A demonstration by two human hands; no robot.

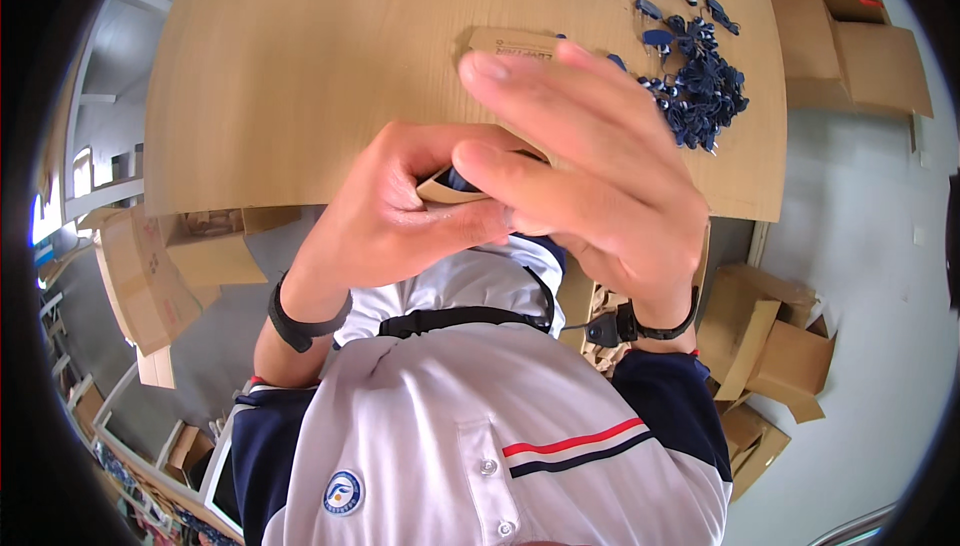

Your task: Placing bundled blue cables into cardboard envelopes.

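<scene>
My left hand (395, 211) is closed around a small tan cardboard box (448, 189), holding it close under the camera. A dark blue item (462, 180) shows at the box's open end. My right hand (590, 161) is over the box, thumb and forefinger pressing at that opening while the other fingers stretch out toward the table. Both wrists wear black bands. Most of the box is hidden by my fingers.
A round wooden table (300, 76) lies ahead. A heap of dark blue tags with cords (700, 81) sits at its right side, and a flat cardboard piece (510, 43) lies behind my fingers. Cardboard boxes (845, 41) stand on the floor at right and left (150, 276).
</scene>
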